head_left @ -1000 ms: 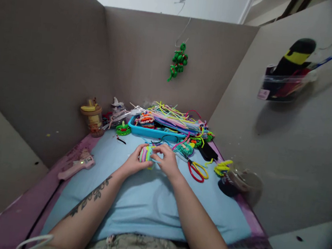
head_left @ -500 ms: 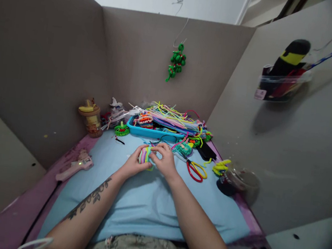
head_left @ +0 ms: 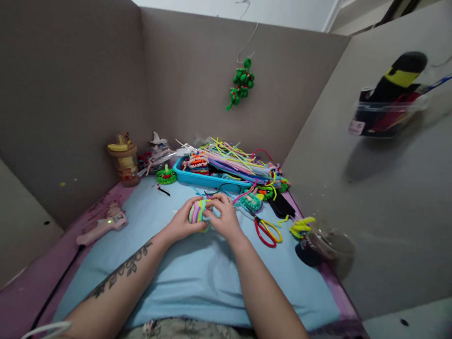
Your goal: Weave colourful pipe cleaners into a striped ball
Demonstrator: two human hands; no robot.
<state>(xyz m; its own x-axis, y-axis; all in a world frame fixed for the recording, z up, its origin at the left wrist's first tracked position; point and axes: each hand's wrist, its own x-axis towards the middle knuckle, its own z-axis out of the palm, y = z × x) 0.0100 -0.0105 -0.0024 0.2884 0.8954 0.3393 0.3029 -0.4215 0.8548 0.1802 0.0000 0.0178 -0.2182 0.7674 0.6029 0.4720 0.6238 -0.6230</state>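
A small striped piece in pastel pink, yellow, green and purple, seemingly made of fuzzy pipe cleaners (head_left: 197, 212), is held over the blue cloth (head_left: 201, 281). My left hand (head_left: 181, 222) is closed around its left side, thumb along the lower edge. From the right, my right hand (head_left: 224, 219) pinches the piece's edge with thumb and fingers. Its far side and part of the right end are hidden behind my fingers. Just right of my right hand lie scissors (head_left: 266, 232) with one red and one yellow handle.
Behind my hands stands a blue tray (head_left: 212, 181) heaped with pipe cleaners (head_left: 238, 163). A pink glue gun (head_left: 103, 228) lies left, a lidded cup (head_left: 126, 164) beyond it. At right are a black phone-like object (head_left: 282, 205) and a dark jar (head_left: 310, 252). Green figures (head_left: 242, 82) hang on the back panel.
Both hands keep nearly the same hold on the striped piece, with only slight finger movement. The whole view has shifted very slightly.
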